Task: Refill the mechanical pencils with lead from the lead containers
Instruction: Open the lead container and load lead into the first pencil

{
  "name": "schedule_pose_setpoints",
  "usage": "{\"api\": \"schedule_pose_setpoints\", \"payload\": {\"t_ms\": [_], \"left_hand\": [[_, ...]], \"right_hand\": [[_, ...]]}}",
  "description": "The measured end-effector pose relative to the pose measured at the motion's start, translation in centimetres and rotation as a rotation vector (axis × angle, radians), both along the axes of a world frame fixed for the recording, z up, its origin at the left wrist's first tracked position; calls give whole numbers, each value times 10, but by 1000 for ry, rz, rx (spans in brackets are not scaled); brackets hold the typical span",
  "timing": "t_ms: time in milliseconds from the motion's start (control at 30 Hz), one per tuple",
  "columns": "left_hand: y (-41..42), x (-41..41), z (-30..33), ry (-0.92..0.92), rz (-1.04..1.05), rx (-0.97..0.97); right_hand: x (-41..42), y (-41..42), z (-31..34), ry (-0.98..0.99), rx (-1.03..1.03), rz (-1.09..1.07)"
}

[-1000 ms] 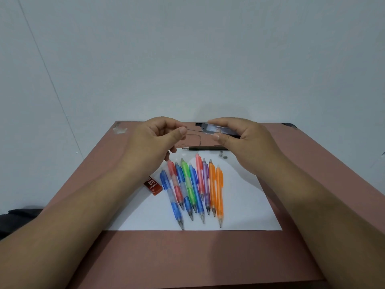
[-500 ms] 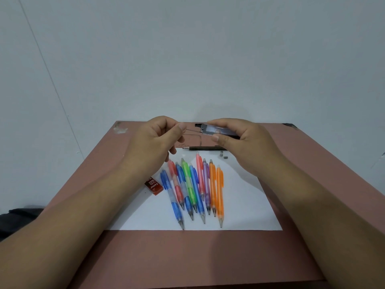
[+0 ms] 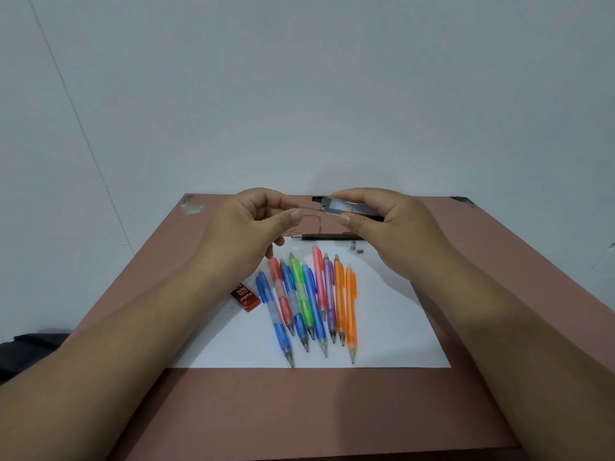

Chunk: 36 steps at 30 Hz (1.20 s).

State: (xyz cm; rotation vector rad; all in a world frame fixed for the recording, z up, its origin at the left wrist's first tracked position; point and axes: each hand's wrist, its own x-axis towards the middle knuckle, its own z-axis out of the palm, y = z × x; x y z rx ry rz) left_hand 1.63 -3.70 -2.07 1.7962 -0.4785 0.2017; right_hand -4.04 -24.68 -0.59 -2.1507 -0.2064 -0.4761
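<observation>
Lying on paper (image 3: pixel 392 327): nine coloured pencils (image 3: pixel 312 304), one dark pencil (image 3: pixel 327 236).

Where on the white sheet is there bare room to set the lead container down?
Bare paper lies right of the orange pencil, out to the white sheet's right edge, and in a strip below the pencil tips. The middle is crowded with coloured pencils; the red eraser blocks the left edge, the black pencil the far edge.

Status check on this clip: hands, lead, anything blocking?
Right hand holds lead case. Left hand pinches a lead at its mouth. Dark pencil lies below. Nothing blocking.
</observation>
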Motion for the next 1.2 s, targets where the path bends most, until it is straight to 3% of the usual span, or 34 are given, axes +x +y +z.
{"api": "schedule_pose_setpoints", "payload": {"t_ms": [1200], "left_hand": [[3,0,5,140,-8,-157]], "right_hand": [[4,-6,-3,-35,-53,-64]]}}
